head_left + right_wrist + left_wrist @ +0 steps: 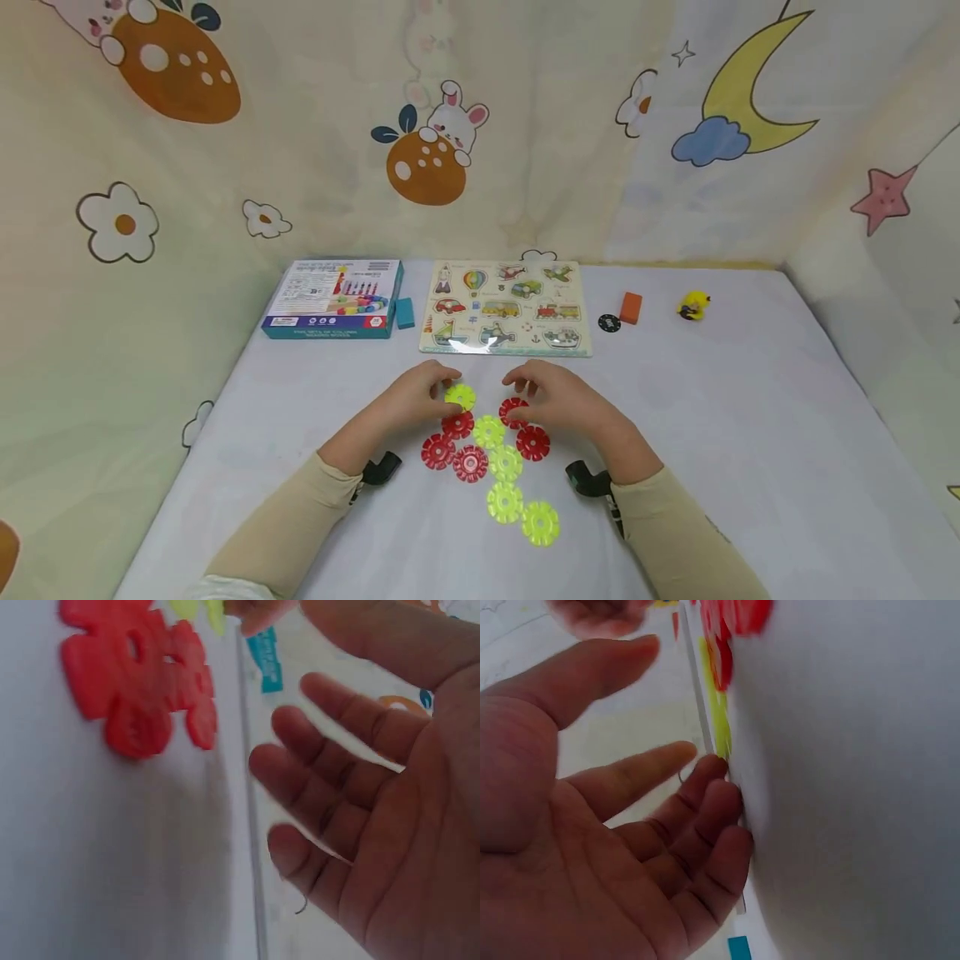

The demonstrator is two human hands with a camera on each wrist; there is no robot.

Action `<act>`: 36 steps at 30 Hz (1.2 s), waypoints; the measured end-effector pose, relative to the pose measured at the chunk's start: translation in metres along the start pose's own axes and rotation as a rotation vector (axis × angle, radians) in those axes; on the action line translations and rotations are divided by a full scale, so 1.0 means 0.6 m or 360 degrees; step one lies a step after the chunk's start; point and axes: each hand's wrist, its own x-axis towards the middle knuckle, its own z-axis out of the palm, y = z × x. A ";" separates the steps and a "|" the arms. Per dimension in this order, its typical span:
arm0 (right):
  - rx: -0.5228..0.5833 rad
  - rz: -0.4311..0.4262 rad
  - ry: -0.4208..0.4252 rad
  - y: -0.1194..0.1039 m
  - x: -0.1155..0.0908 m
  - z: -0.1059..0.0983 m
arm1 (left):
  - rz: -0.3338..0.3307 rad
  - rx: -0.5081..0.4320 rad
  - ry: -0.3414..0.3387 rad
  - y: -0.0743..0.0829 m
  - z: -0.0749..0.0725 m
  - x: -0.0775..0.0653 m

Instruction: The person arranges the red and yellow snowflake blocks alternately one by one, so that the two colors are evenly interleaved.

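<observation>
Several notched plastic discs in red and yellow-green lie on the table in front of me. My left hand point(417, 392) is at the far left of the group, beside a yellow-green disc point(462, 397) and a red disc point(457, 426). Its fingers bend loosely, thumb apart, as the left wrist view shows. Across from it, my right hand point(558, 398) hovers around another red disc point(512, 411), partly hidden by the thumb. Nothing lies between its relaxed fingers in the right wrist view. A row of yellow-green discs point(505, 502) runs toward me between the forearms.
Behind the hands lies a wooden picture puzzle board point(510, 340), with a boxed set point(330, 325) and a blue block point(405, 313) to its left. Rightward are a black round chip point(609, 322), an orange block point(631, 308) and a small yellow toy point(693, 305). Printed cloth walls surround the table.
</observation>
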 end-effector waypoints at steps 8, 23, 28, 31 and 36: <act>-0.0209 0.0233 -0.0027 0.011 0.012 0.025 | -0.0004 0.0114 -0.0007 0.001 0.011 0.003; -0.0261 0.0254 -0.0010 0.018 0.018 0.038 | 0.0020 0.0214 -0.0019 -0.003 0.021 0.002; -0.0299 0.0238 0.0004 0.012 0.018 0.042 | 0.0087 0.0237 -0.0041 0.001 0.020 -0.003; -0.0305 0.0200 -0.0016 0.010 0.017 0.043 | 0.0144 0.0327 -0.0063 0.003 0.019 -0.007; -0.0345 0.0183 -0.0025 0.011 0.016 0.042 | 0.0220 0.0400 -0.0099 0.005 0.017 -0.008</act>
